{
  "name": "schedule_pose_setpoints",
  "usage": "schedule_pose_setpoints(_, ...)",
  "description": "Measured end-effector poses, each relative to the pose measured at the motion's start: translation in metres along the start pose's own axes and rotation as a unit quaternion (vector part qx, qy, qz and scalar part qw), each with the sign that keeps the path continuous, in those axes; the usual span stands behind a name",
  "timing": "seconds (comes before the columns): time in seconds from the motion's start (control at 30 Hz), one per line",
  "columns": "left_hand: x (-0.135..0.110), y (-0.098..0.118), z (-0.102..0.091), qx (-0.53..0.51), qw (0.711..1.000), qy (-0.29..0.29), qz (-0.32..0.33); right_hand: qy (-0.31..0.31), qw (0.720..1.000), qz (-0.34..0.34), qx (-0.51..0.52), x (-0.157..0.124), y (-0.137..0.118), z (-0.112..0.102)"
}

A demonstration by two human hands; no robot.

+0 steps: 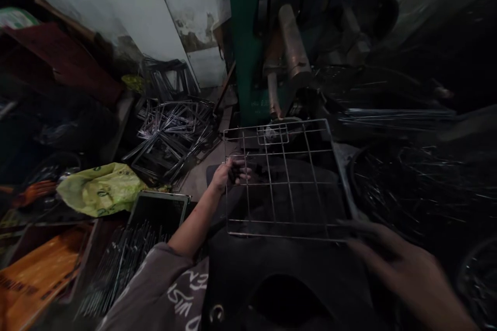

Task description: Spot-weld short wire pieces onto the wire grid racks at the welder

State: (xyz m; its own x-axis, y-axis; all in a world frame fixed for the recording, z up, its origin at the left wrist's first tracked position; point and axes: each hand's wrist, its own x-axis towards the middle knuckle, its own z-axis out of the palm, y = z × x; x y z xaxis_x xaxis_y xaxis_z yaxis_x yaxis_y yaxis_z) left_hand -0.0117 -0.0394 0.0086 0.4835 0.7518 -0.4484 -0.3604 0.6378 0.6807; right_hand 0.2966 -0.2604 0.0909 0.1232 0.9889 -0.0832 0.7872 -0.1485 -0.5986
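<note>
Dull silvery wire makes up the grid [288, 183] in front of this person, lying above dark cloth and at six o'clock from a copper-coloured rod [274, 95]. It is a flat, roughly rectangular rack, its thin outer frame crossed both ways by straight wires that leave open cells. At its twelve o'clock edge a small wire rectangle [273, 143] overlaps the top row, close under the rod's tip; whether rod and wire touch, I can't tell from here.

Of the two hands, the left hand [229, 173] is at the grid's nine o'clock, half curled about the side wire in a loose hold, its fingers seen through the mesh. Its palm is in shadow, and something dark there I can't make out. The right hand [382, 251] is at four o'clock, by the corner, thumb and forefinger parted around it; it is so blurred that I can't say whether it grips the wire. That forearm is cut off at the edge of my view.

The green machine [246, 51] at twelve o'clock also runs out of sight at the top. Towards ten o'clock, wire frames [171, 119] overlap too thickly to count. At three o'clock, a dark basin [404, 186] shows only glints of loose wire.
</note>
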Motion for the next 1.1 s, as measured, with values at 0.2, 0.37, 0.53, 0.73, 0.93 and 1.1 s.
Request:
schedule_pose_setpoints(0.2,0.004,0.003,0.001,-0.012,1.000,0.021,-0.018,-0.217,0.966,-0.136,-0.040,0.059,-0.053,0.043)
schedule_pose_setpoints(0.37,0.001,0.005,-0.005,-0.019,0.999,0.023,-0.023,-0.244,0.951,-0.158,-0.109,0.063,-0.051,0.048)
schedule_pose_setpoints(0.53,0.003,0.002,-0.004,-0.013,0.999,0.035,-0.029,-0.234,0.943,-0.184,-0.149,0.064,-0.053,0.046)
schedule_pose_setpoints(0.73,0.007,-0.001,-0.006,-0.019,0.998,0.050,-0.035,-0.187,0.942,-0.235,-0.149,0.056,-0.048,0.051)
schedule_pose_setpoints(0.93,0.006,-0.003,-0.010,-0.011,0.998,0.043,-0.037,-0.157,0.941,-0.232,-0.191,0.054,-0.044,0.065)
schedule_pose_setpoints(1.1,0.001,-0.002,-0.004,-0.007,0.999,0.024,-0.032,-0.177,0.927,-0.258,-0.209,0.051,-0.042,0.077)
